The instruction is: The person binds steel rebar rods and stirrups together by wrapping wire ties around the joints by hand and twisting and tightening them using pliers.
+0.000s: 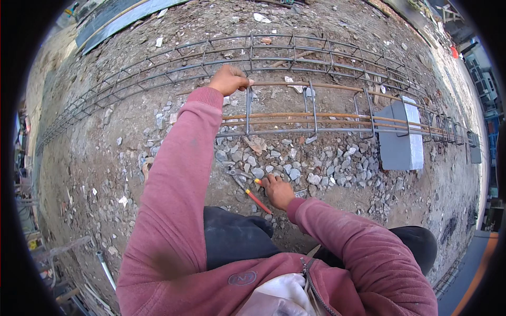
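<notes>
My left hand pinches a rusty upper reinforcing bar where it meets a steel stirrup of the nearer rebar cage. Several more stirrups are spaced along that cage, with lower bars running through them. Below it, my right hand has its fingers closed around one handle of long-handled pincers. The pincers have red and yellow grips and lie spread apart just above the ground; the other handle points toward my knee. My fingers hide part of the gripped handle.
A grey block props the nearer cage at the right. Beyond lies a longer rebar cage across the dirt. Loose gravel covers the ground below the nearer cage. A pipe rests at lower left, and a sheet panel at upper left.
</notes>
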The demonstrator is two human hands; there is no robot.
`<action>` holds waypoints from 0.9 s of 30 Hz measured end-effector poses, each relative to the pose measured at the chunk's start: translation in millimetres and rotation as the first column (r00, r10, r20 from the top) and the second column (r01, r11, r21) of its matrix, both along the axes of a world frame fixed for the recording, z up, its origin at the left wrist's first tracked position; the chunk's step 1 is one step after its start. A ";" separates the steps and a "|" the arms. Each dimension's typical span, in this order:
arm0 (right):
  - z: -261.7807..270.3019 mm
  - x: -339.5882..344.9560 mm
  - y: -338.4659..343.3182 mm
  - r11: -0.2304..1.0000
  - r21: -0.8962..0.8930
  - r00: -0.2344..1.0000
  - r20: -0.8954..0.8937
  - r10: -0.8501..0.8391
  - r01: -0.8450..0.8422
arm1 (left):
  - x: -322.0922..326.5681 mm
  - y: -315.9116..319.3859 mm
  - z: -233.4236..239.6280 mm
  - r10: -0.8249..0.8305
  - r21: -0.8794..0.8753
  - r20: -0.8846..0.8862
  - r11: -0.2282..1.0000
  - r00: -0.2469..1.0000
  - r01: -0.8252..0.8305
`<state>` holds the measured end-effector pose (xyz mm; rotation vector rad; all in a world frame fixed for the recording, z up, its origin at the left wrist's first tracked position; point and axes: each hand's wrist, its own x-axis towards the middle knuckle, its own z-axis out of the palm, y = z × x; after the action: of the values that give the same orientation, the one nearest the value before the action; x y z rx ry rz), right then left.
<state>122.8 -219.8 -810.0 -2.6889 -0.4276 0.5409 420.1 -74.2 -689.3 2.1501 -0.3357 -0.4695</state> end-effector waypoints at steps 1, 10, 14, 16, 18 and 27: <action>2.9 -0.5 2.9 1.000 0.005 1.000 0.005 0.008 -0.008 | -0.2 0.8 1.8 0.008 0.005 0.005 1.000 1.000 -0.008; -8.5 -40.4 40.9 0.955 0.249 0.954 -0.289 -0.087 0.162 | 24.8 50.7 50.3 0.120 -0.171 0.065 0.979 0.991 -0.107; -36.4 -46.3 35.9 0.976 0.215 1.000 -0.016 -0.026 0.029 | 22.1 71.3 70.1 0.270 -0.367 0.283 0.917 0.920 -0.156; -27.1 -38.4 31.8 0.960 0.273 0.998 0.012 -0.063 0.057 | 12.9 58.8 56.9 0.152 -0.229 0.237 0.969 0.960 -0.097; -4.5 -14.5 20.5 0.935 0.304 0.939 -0.337 -0.073 0.182 | 4.4 31.2 38.2 -0.042 -0.025 0.173 0.999 0.984 0.047; 202.3 54.5 -71.5 0.884 0.211 0.321 -0.944 0.073 0.418 | 0.3 19.9 7.4 -0.113 -0.015 0.007 0.993 0.994 0.113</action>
<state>177.3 -291.3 -607.6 -1.5162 0.1209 1.5859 420.3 -54.3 -681.9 2.1257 -0.4647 -0.5233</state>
